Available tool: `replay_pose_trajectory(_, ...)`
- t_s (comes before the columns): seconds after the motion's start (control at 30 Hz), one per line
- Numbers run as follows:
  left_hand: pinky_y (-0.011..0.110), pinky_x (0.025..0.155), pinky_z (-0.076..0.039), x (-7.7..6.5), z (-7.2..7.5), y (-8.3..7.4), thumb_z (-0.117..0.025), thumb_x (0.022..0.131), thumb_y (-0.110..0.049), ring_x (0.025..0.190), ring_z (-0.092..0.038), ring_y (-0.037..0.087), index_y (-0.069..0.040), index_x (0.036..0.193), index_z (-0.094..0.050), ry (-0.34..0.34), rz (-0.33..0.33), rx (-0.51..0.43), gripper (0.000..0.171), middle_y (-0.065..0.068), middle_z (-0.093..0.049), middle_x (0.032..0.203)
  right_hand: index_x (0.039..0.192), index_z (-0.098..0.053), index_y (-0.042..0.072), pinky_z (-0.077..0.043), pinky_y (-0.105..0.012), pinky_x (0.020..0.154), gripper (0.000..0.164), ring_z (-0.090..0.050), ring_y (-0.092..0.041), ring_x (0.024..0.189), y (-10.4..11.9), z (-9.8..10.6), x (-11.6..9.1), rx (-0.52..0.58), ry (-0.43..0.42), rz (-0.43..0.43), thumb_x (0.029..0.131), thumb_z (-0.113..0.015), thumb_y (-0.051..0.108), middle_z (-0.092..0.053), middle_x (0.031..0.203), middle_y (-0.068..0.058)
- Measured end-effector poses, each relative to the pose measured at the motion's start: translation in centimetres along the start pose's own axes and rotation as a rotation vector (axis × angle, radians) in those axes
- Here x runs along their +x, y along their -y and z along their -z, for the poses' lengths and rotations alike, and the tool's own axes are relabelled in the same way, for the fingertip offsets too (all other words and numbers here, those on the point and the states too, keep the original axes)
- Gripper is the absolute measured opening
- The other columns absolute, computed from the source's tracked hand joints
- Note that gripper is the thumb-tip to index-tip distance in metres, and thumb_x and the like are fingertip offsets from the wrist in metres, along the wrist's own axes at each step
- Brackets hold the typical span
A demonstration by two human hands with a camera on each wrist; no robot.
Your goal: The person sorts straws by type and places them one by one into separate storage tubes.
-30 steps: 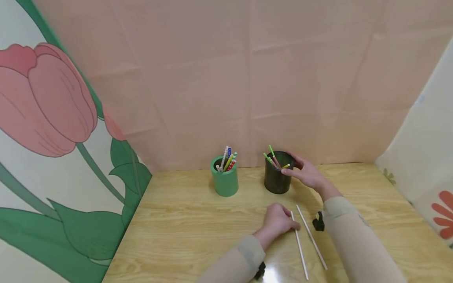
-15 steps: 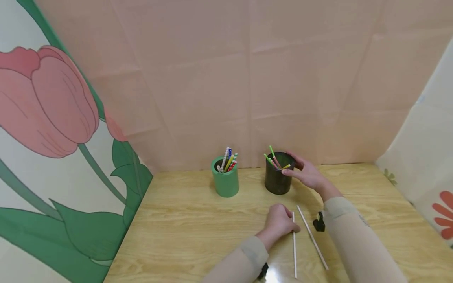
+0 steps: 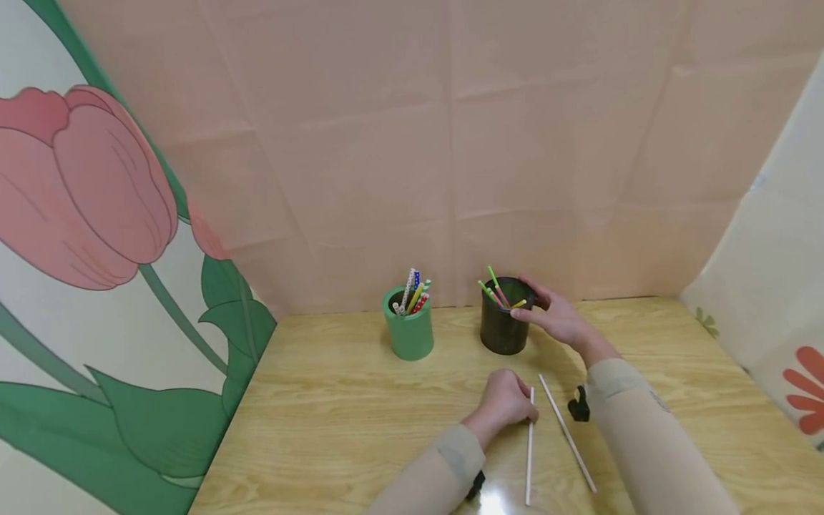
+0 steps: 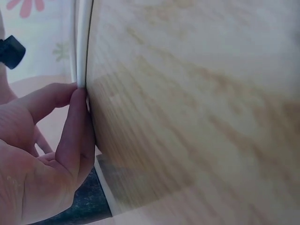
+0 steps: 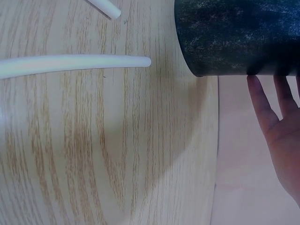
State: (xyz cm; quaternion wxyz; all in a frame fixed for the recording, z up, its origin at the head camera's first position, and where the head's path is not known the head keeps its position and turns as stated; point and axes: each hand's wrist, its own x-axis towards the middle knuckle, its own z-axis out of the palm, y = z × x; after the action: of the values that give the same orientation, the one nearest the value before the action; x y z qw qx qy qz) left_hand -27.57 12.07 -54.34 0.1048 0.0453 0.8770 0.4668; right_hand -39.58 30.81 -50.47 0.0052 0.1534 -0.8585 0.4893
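Observation:
My left hand (image 3: pixel 503 400) pinches a thin white straw-like stick (image 3: pixel 530 465) near its far end, low over the table. In the left wrist view the thumb and fingertip meet on that stick (image 4: pixel 83 42). A second white stick (image 3: pixel 568 434) lies slanted on the table just to the right. At the back, my right hand (image 3: pixel 563 318) holds an upright black cup (image 3: pixel 504 332) from its right side, thumb at the near rim and fingers round the far side. Thin green, pink and yellow straws (image 3: pixel 492 290) lean inside the cup. The right wrist view shows fingertips touching its wall (image 5: pixel 234 37).
A green cup (image 3: pixel 410 337) with several patterned straws (image 3: pixel 412 293) stands left of the black cup. Behind the wooden table (image 3: pixel 335 415) hangs a pink-beige cloth (image 3: pixel 360 164). Floral panels (image 3: pixel 116 186) flank the left and right sides.
The left hand has swung the near end of the pinched white stick leftward, away from the other stick. The right hand and black cup have stayed in place.

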Motion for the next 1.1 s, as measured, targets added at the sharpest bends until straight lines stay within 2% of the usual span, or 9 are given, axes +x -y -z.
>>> replay_pose_trajectory(0.17,0.018,0.045,-0.049,0.15,0.21,-0.35,-0.093,0.063,0.008,0.045,-0.053,0.006,-0.012,0.066,-0.064,0.015,0.002,0.067,0.035,-0.004,-0.057,0.055,0.171,-0.028,0.017,-0.041,-0.065,0.116,0.088,-0.039,-0.047,0.150,0.01,-0.06,0.08,0.007,-0.004,0.004,0.100,-0.077,0.039,-0.040,0.166,-0.025)
replay_pose_trajectory(0.37,0.016,0.050,-0.050,-0.07,0.19,-0.60,-0.101,0.060,0.001,0.051,-0.055,0.006,-0.012,0.066,-0.067,-0.009,-0.027,0.136,0.037,-0.006,-0.058,0.059,0.171,-0.028,0.016,-0.040,-0.065,0.117,0.089,-0.039,-0.047,0.150,0.03,-0.09,0.12,0.000,-0.001,0.002,0.100,-0.078,0.039,-0.040,0.166,-0.026)
replay_pose_trajectory(0.5,0.016,0.052,-0.049,0.09,-0.08,-0.34,-0.104,0.058,-0.003,0.052,-0.053,0.005,-0.013,0.065,-0.066,-0.019,-0.036,0.138,0.040,-0.007,-0.056,0.060,0.171,-0.028,0.018,-0.040,-0.066,0.117,0.089,-0.038,-0.047,0.151,-0.02,-0.04,0.05,-0.004,0.002,0.000,0.100,-0.077,0.040,-0.040,0.166,-0.025)
replay_pose_trajectory(0.6,0.016,0.047,-0.049,0.28,-0.06,-0.26,-0.099,0.062,0.003,0.045,-0.052,0.004,-0.013,0.064,-0.065,0.006,-0.017,0.102,0.038,-0.007,-0.056,0.054,0.171,-0.028,0.018,-0.039,-0.065,0.117,0.089,-0.038,-0.047,0.151,0.01,0.01,0.03,-0.007,0.001,-0.002,0.100,-0.077,0.041,-0.039,0.166,-0.025)
replay_pose_trajectory(0.7,0.017,0.043,-0.049,0.25,0.22,-0.39,-0.094,0.064,0.008,0.040,-0.052,0.005,-0.012,0.063,-0.064,0.020,-0.019,0.109,0.036,-0.006,-0.055,0.049,0.171,-0.028,0.019,-0.040,-0.065,0.116,0.089,-0.038,-0.046,0.151,0.08,0.06,0.04,-0.010,0.000,-0.005,0.100,-0.077,0.041,-0.039,0.167,-0.025)
replay_pose_trajectory(0.93,0.017,0.050,-0.046,-0.11,0.67,-0.97,-0.098,0.061,-0.004,0.054,-0.052,0.006,-0.015,0.063,-0.068,-0.001,-0.044,0.224,0.032,-0.009,-0.057,0.060,0.171,-0.029,0.020,-0.041,-0.064,0.115,0.088,-0.039,-0.046,0.151,0.31,0.10,0.04,-0.001,-0.002,-0.003,0.100,-0.077,0.041,-0.040,0.167,-0.023)
replay_pose_trajectory(1.03,0.017,0.051,-0.047,0.01,0.62,-0.79,-0.099,0.061,-0.006,0.056,-0.053,0.007,-0.015,0.064,-0.070,0.006,-0.035,0.205,0.030,-0.009,-0.058,0.061,0.171,-0.029,0.019,-0.042,-0.064,0.114,0.088,-0.039,-0.046,0.151,0.32,0.08,0.00,0.002,0.001,-0.005,0.100,-0.077,0.040,-0.040,0.167,-0.023)
replay_pose_trajectory(1.1,0.018,0.051,-0.049,0.12,0.63,-0.57,-0.098,0.063,-0.003,0.054,-0.054,0.007,-0.013,0.064,-0.070,0.023,-0.008,0.132,0.029,-0.007,-0.060,0.060,0.171,-0.028,0.019,-0.043,-0.064,0.114,0.088,-0.039,-0.046,0.151,0.32,0.08,-0.03,0.001,0.003,-0.009,0.100,-0.077,0.040,-0.039,0.167,-0.024)
